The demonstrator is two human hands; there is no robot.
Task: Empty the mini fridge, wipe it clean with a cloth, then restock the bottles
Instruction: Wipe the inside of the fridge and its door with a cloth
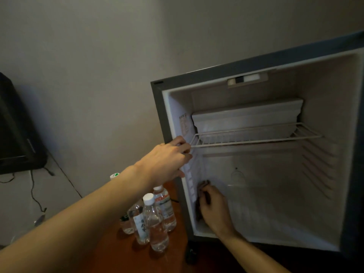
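The mini fridge [350,154] stands with its inside showing and holds no bottles. A white wire shelf [256,137] spans it halfway up. My left hand [167,160] grips the fridge's left front edge, fingers curled round it beside the shelf's corner. Low inside, against the left wall, my right hand [214,209] presses a dark cloth [202,187] to the lining; most of the cloth is hidden under the hand. Several clear plastic water bottles [155,223] with white caps stand upright on the wooden surface [110,251] just left of the fridge.
A white box-shaped compartment [246,117] sits above the wire shelf. To the far left a black appliance [15,134] rests on a pale counter [23,194], with a thin black cable [35,196] trailing down. A plain wall is behind.
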